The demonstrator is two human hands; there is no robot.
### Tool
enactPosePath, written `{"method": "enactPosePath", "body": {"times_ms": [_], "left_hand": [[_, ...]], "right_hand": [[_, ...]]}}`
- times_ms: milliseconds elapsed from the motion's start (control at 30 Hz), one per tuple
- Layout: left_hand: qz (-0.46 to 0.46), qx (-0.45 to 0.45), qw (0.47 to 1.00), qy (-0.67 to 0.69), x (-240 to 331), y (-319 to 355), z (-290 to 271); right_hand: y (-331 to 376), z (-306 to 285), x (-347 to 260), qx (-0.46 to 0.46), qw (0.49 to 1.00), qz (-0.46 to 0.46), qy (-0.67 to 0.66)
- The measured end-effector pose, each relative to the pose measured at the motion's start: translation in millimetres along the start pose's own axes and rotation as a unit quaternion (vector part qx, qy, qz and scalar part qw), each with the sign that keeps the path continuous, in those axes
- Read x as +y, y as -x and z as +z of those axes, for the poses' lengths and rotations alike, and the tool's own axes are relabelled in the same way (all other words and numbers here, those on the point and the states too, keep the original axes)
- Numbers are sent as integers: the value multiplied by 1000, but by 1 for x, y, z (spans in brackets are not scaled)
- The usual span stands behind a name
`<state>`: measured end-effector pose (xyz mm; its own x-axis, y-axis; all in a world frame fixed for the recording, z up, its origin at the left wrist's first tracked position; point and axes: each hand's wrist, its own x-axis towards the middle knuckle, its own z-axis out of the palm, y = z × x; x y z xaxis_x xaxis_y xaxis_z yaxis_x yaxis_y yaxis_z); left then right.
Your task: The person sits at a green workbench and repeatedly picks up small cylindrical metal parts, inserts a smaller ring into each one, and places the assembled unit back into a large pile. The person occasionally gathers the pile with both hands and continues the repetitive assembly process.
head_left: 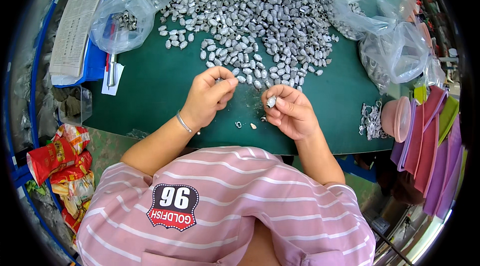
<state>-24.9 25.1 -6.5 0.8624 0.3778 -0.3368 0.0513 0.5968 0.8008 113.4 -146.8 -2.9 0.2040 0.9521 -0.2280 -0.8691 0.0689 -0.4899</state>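
A large heap of small silver metal pieces (250, 16) covers the far half of the green table (150, 86). My right hand (292, 111) pinches one small silver piece (271, 101) between thumb and fingers, just above the table. My left hand (210, 96) is curled at the near edge of the heap, its fingertips closed together; whether a piece is in them is hidden. A thin bracelet (183, 122) circles the left wrist. Two tiny loose bits (245, 125) lie on the table between the hands.
Clear plastic bags with more metal pieces sit at the far left (122, 21) and far right (390, 31). A paper sheet (80, 21) lies on a blue tray at left. A pink bowl (397, 118) and a small white tangle (371, 120) sit at right. Snack packets (62, 158) lie at lower left.
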Motion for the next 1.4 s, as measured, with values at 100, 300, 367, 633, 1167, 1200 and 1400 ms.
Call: {"method": "enactPosePath", "body": {"times_ms": [100, 300, 367, 633, 1167, 1200, 1400], "left_hand": [[121, 52, 968, -212, 1, -8, -3], [318, 12, 766, -558, 2, -16, -11], [329, -1, 734, -594, 0, -21, -6], [235, -58, 849, -470, 6, -19, -3], [-150, -157, 924, 313, -13, 3, -4], [-158, -160, 919, 322, -11, 3, -4], [-146, -62, 969, 192, 8, -1, 2]], "right_hand": [[0, -4, 0, -24, 999, 13, -41], [-14, -2, 3, 172, 819, -55, 545], [-27, 6, 7, 166, 664, -146, 714], [-30, 11, 1, 102, 625, -180, 753], [-15, 8, 8, -28, 992, 35, -120], [-15, 7, 8, -36, 989, 36, -137], [-7, -4, -17, 113, 986, -55, 110]]}}
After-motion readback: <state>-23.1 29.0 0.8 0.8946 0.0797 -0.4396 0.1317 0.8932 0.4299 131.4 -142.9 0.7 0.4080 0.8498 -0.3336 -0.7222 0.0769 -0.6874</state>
